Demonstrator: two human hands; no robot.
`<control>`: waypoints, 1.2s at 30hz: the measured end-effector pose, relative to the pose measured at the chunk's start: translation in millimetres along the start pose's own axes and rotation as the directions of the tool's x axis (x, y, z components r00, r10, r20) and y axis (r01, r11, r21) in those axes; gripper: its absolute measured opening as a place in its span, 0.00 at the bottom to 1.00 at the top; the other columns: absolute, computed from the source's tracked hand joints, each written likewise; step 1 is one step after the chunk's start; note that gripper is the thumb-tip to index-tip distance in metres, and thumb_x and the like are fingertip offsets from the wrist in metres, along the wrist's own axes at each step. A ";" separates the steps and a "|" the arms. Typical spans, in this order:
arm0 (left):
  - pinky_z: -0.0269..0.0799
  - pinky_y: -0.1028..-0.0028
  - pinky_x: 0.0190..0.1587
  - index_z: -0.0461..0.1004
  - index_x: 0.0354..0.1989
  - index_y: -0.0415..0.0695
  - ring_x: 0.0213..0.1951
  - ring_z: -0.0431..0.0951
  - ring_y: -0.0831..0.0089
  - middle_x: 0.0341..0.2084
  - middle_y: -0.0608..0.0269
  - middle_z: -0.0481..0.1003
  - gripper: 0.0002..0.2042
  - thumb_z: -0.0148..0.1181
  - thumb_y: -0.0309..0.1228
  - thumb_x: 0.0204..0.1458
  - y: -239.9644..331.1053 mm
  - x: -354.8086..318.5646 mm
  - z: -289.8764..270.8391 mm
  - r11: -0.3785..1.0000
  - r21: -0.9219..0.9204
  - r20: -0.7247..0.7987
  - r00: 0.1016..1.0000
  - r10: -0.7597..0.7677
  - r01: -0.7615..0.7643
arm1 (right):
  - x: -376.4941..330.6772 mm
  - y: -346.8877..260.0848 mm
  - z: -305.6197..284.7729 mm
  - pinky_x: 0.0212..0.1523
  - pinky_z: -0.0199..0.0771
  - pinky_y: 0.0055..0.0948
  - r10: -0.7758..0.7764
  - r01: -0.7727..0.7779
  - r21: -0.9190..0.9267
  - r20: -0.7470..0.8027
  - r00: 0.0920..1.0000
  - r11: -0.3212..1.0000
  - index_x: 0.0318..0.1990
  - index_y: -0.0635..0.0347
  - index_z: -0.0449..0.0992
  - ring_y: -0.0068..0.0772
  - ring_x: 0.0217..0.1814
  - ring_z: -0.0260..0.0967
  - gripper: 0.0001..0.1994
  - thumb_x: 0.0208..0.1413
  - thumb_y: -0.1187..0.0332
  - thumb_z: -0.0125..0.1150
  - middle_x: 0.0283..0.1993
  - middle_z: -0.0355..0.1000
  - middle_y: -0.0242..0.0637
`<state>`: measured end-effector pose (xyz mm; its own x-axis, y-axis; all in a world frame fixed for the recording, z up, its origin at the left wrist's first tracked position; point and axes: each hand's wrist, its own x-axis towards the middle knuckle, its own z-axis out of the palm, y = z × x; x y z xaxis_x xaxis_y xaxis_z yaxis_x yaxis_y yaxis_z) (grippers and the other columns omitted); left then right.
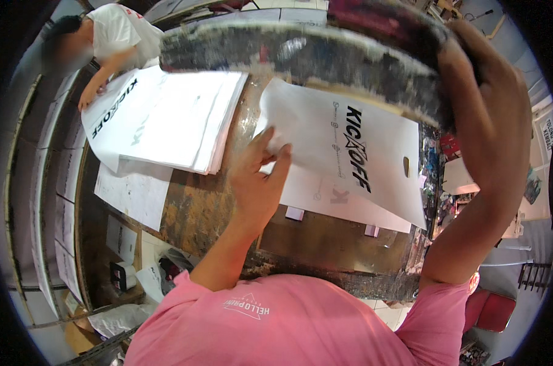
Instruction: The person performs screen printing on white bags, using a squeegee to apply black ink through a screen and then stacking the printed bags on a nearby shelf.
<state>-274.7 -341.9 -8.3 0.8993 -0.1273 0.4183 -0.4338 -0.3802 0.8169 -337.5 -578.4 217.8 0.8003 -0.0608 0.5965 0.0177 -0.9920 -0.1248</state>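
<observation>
My left hand (261,174) pinches the near left corner of a white plastic bag (343,146) with black print and a die-cut handle, lifting it off the stained wooden table (197,210). Under the bag lies another white sheet (325,204). My right hand (487,104) is raised at the upper right and grips the edge of a paint-smeared printing screen frame (301,58), which is tilted up above the bag.
A stack of white printed bags (166,119) lies on the table to the left. A person in a white shirt (115,30) leans over that stack at the far left. Boxes and clutter (127,268) sit on the floor below the table. A red stool (493,308) stands at the lower right.
</observation>
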 end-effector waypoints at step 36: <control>0.62 0.49 0.72 0.56 0.69 0.33 0.68 0.67 0.47 0.64 0.38 0.66 0.50 0.43 0.74 0.58 -28.7 -121.2 -102.5 -0.081 -0.687 0.706 0.636 -0.311 0.723 | -195.9 -50.4 75.5 0.55 0.66 0.52 -0.007 -0.016 0.041 0.501 0.865 0.999 0.47 0.58 0.82 0.54 0.53 0.69 0.17 0.56 0.57 0.69 0.49 0.73 0.47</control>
<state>-376.9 -221.6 -41.8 0.7457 -0.6100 -0.2680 0.6473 0.5678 0.5086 -449.9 -508.2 47.4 0.9927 0.0093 0.1198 0.0294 -0.9856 -0.1667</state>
